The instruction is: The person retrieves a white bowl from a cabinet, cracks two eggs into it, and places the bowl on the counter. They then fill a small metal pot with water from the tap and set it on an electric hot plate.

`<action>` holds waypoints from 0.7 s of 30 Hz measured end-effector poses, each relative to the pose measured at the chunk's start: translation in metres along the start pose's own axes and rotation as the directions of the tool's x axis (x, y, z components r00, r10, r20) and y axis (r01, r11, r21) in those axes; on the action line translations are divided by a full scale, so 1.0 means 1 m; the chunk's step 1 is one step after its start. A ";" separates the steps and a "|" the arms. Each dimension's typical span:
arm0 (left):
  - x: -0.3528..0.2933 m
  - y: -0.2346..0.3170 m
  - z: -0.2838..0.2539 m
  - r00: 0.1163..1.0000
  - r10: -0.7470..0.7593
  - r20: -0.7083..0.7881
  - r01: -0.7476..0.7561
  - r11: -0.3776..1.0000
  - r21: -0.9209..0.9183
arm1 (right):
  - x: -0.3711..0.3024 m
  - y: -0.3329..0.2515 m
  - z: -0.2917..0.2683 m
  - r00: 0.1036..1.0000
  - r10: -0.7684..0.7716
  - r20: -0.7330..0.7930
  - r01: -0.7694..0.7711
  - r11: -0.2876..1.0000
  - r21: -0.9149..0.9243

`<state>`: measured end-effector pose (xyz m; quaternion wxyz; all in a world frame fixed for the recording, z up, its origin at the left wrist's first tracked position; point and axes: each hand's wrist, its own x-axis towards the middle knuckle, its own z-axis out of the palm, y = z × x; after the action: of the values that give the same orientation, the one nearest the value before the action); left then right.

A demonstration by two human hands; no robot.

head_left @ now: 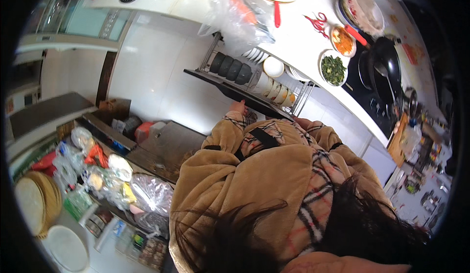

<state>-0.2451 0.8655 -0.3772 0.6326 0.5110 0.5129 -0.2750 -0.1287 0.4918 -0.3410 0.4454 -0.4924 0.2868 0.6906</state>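
Dark hair [352,219] and a tan coat [264,189] with checked trim lie closest to the lens, filling the lower middle of my frame. Just above them, at the middle, I find the dark-fronted drawer [230,90], standing out from beneath the white counter [296,33]. Its front slants from left of centre down toward the right, and that long axis runs crosswise before the body, with the interior lying up-frame from both hands.

From where I sit, the left hand [238,107] is the nearer to the middle of that front, its thumb side right against the edge; whether that grip is clenched over the panel or merely resting, I cannot tell. The right hand [302,122] shows only in part past the cuff, close to the lower right end of the front, and I cannot make out its grip either. I judge that the angle between the hands and that slanted edge matters most now.

Inside, a row of dark bowls [229,68] sits toward the left, a white bowl [273,67] near the counter edge, and patterned bowls [276,91] nearer the right hand.
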 end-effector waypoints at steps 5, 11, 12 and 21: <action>0.001 0.002 0.001 0.999 0.039 -0.022 -0.036 0.990 0.134 | 0.002 -0.031 0.000 0.945 -0.208 -0.251 0.034 0.828 -0.559; -0.044 0.017 0.006 0.839 0.464 -0.286 -0.219 0.768 0.602 | -0.009 -0.059 0.019 0.936 -0.247 -0.250 0.127 0.901 -0.415; -0.054 0.023 0.006 0.818 0.493 -0.296 -0.265 0.780 0.567 | -0.011 -0.061 0.024 0.945 -0.275 -0.176 0.160 0.861 -0.483; -0.039 0.109 -0.003 0.512 0.820 -0.255 -0.646 0.563 0.515 | -0.043 -0.043 0.055 0.922 -0.354 -0.155 0.095 0.597 -0.797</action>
<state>-0.1634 0.8969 -0.3011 0.4404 0.8363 0.3191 0.0695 -0.1082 0.5423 -0.2795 0.2252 -0.7659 -0.0405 0.6009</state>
